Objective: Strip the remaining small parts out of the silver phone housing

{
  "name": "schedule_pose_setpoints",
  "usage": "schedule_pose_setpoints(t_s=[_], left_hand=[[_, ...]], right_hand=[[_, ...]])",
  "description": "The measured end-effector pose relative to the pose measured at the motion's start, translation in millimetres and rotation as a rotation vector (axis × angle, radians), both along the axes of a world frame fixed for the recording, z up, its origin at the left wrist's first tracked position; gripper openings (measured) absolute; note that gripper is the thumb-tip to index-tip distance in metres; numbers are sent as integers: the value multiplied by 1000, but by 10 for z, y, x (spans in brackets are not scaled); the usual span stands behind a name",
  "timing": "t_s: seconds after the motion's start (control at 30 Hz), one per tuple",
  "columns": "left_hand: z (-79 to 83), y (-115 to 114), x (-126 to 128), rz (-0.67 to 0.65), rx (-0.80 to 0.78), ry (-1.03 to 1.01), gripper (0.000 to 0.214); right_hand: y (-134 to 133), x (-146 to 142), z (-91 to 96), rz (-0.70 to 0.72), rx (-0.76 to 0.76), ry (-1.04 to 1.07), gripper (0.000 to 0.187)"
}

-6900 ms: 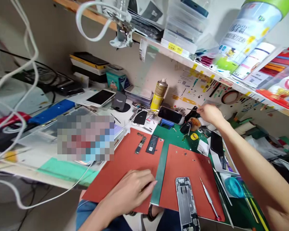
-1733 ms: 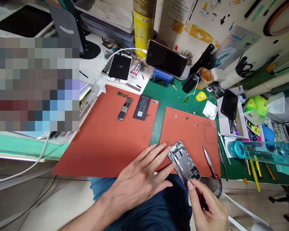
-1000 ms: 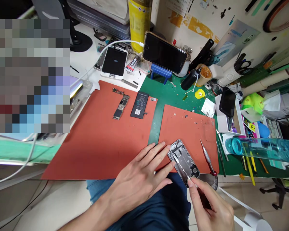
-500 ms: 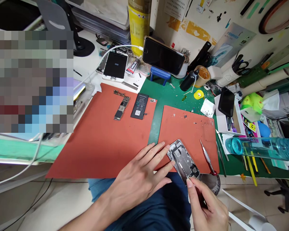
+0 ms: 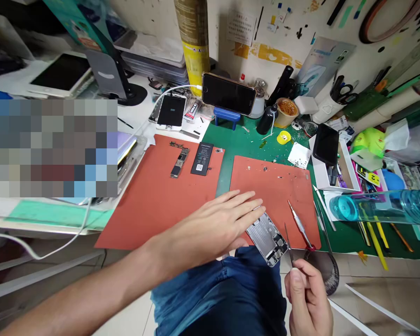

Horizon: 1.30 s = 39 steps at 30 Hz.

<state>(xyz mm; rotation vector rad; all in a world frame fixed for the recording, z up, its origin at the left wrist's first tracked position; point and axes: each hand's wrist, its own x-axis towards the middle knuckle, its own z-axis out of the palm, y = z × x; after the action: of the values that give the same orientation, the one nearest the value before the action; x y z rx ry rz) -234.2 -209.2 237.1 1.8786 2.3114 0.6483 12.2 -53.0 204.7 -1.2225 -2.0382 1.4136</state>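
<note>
My left hand (image 5: 227, 219) lies palm down with its fingers stretched out, the fingertips over the upper left end of an opened phone housing (image 5: 268, 238). The bare metal inside of the housing faces up, and its lower end juts past the mat's front edge. Just right of it, my right hand (image 5: 308, 294) is closed in a pinch on a thin, dark pointed tool (image 5: 289, 243), tip upward and apart from the housing. A silver screwdriver (image 5: 301, 225) rests on the right red mat (image 5: 266, 182). A logic board (image 5: 179, 162) and a black phone battery (image 5: 202, 159) lie on the left red mat (image 5: 154, 200).
A propped phone (image 5: 228, 94) with a white cable stands behind. Right of the mat are tweezers (image 5: 321, 219), a clear blue bottle (image 5: 381, 207) on its side and a white box (image 5: 336, 179). Tiny parts dot the right mat's back.
My right hand has drawn back from the housing, down and right, and the thin tool now shows. My left hand has shifted slightly up and right over the housing. The view has shifted.
</note>
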Motion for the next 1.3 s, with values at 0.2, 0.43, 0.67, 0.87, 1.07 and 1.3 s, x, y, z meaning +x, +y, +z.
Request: schedule_pose_setpoints(t_s=[0.2,0.43,0.67,0.87,1.07,1.3], left_hand=[[33,293,-274,-169,-149,-35,62],[20,173,14,42,-116,141,61],[-62,290,548,399,-46,263,65],[61,-40,423,199,32,-6,23],[80,-72,405,94,31,-151,18],[122,40,325,16,15,-94,12]], right_hand=[[101,80,29,-24,-17,-12,49],[209,178,60,12,16,-97,53],[266,97,83,229,178,-65,41],[571,25,124,502,548,88,18],[631,-97,241,704,605,132,11],[618,-78,263,735,571,83,11]])
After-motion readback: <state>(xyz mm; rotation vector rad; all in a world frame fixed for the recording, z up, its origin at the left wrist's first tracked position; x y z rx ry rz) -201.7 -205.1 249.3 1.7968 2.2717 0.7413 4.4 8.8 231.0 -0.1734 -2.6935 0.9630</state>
